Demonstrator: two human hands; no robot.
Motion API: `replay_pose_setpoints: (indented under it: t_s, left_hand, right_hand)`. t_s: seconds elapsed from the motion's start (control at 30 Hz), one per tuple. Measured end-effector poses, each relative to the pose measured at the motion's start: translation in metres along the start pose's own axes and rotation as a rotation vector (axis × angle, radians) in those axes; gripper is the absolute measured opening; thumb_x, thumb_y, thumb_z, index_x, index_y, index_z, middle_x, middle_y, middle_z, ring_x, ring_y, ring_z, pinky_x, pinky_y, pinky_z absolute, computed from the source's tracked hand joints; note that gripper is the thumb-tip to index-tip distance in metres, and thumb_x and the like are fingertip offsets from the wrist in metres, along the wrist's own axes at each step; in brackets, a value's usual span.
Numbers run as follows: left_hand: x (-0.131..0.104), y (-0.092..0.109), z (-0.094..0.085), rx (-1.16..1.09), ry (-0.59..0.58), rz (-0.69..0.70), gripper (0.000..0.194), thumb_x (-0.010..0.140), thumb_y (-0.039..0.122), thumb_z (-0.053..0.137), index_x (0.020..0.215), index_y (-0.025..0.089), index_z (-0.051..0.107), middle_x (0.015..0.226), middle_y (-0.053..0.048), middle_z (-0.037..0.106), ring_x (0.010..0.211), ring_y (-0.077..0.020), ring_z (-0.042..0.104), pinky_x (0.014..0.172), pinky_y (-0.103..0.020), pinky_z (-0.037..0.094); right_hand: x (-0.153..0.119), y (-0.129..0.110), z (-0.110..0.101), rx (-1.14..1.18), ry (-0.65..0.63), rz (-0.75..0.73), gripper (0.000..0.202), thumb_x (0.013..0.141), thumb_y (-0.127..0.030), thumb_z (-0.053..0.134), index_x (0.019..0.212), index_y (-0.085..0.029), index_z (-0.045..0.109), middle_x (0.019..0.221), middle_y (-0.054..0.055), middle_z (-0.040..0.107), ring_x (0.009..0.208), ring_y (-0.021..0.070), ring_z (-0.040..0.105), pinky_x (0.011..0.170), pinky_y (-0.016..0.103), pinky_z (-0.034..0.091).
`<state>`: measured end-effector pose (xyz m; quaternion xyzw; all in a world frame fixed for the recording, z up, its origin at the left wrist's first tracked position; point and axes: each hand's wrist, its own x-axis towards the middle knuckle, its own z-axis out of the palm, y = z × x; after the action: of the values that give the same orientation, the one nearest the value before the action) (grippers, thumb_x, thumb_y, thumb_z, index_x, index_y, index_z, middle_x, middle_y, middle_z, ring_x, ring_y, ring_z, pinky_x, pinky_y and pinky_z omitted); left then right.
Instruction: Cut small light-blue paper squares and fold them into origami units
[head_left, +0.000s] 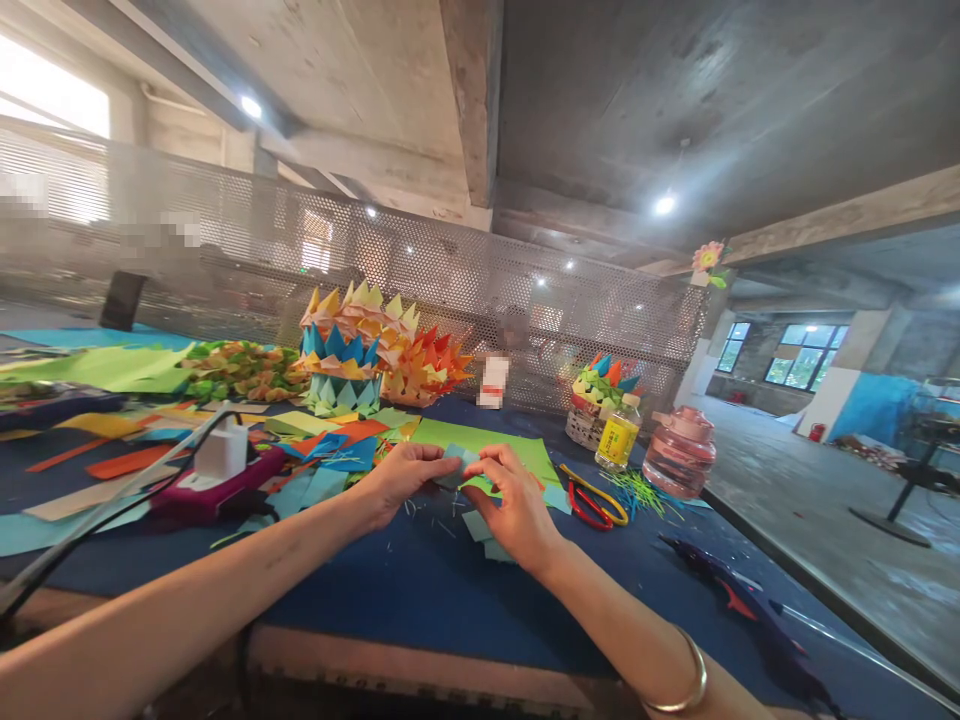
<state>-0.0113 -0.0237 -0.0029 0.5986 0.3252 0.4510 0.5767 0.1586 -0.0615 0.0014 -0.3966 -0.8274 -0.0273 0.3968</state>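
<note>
My left hand [401, 483] pinches one side of a small pale blue-green piece of paper [455, 455]. The fingers of my right hand [517, 505] are closed on its other side, just above the table. Several more blue-green paper pieces [484, 535] lie on the blue tabletop [375, 600] under my right hand. Behind both hands rests a light green sheet [525, 445]. Scissors with red and yellow handles [598, 503] lie to the right, and a dark glue gun [739, 590] is nearer the right edge.
Folded-paper pieces in spiky rings [345, 365] stand at the back. A yellow-labelled bottle [619, 435] and a pink water jug [680, 455] stand at right. A magenta power strip [217, 485] with cables and paper scraps [135, 460] covers the left. A perforated screen [420, 270] rises behind.
</note>
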Motion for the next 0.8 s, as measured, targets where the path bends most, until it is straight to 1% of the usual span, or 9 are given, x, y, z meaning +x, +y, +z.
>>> replay_pose_setpoints:
  t_s: [0.17,0.33,0.53,0.63,0.7,0.8]
  left_hand:
    - [-0.0005,0.0014,0.0011,-0.051,-0.006,-0.061,0.022,0.06,0.035,0.071,0.06,0.014,0.064,0.058,0.001,0.059,0.055,-0.0101,0.053,0.058,-0.023,0.044]
    - [-0.001,0.0023,0.0016,-0.064,0.009,-0.072,0.022,0.058,0.034,0.073,0.057,0.014,0.063,0.054,0.003,0.056,0.054,-0.0089,0.052,0.056,-0.022,0.044]
    - [-0.0013,0.0003,0.0015,-0.048,-0.01,-0.09,0.024,0.057,0.034,0.074,0.057,0.013,0.063,0.056,0.001,0.058,0.058,-0.0121,0.057,0.057,-0.023,0.045]
    - [-0.0008,-0.0009,0.0005,-0.048,-0.023,-0.081,0.024,0.056,0.033,0.075,0.055,0.013,0.061,0.054,0.001,0.057,0.059,-0.0135,0.059,0.056,-0.023,0.045]
    - [-0.0008,-0.001,0.0001,-0.033,-0.048,-0.081,0.023,0.055,0.032,0.075,0.057,0.013,0.062,0.057,0.0,0.06,0.06,-0.0135,0.059,0.056,-0.023,0.045]
    - [-0.0011,-0.0011,0.0002,-0.017,-0.086,-0.078,0.022,0.053,0.027,0.076,0.067,0.013,0.066,0.064,-0.002,0.065,0.059,-0.0117,0.057,0.059,-0.022,0.044]
  right_hand:
    - [0.0003,0.0023,0.0008,0.012,0.01,0.028,0.004,0.078,-0.024,0.058,0.079,-0.022,0.061,0.095,0.004,0.049,0.09,0.0173,0.052,0.08,0.031,0.041]
    - [0.0007,0.0045,0.0013,0.036,0.034,0.036,0.003,0.078,-0.021,0.058,0.077,-0.021,0.062,0.094,0.004,0.05,0.087,0.0159,0.053,0.078,0.029,0.041]
    - [0.0004,0.0075,0.0036,0.085,0.031,0.097,0.005,0.077,-0.023,0.059,0.076,-0.02,0.062,0.095,0.004,0.051,0.082,0.0149,0.053,0.064,0.025,0.043]
    - [0.0008,0.0072,0.0039,0.1,0.033,0.118,0.005,0.075,-0.023,0.06,0.074,-0.019,0.062,0.094,0.004,0.052,0.081,0.0153,0.053,0.062,0.025,0.043]
    - [0.0013,0.0066,0.0037,0.098,0.032,0.122,0.004,0.074,-0.022,0.06,0.073,-0.019,0.062,0.093,0.005,0.052,0.082,0.0157,0.053,0.061,0.025,0.043]
    - [0.0015,0.0068,0.0039,0.085,0.022,0.129,0.003,0.073,-0.019,0.06,0.071,-0.019,0.062,0.092,0.005,0.052,0.083,0.0161,0.053,0.062,0.025,0.043]
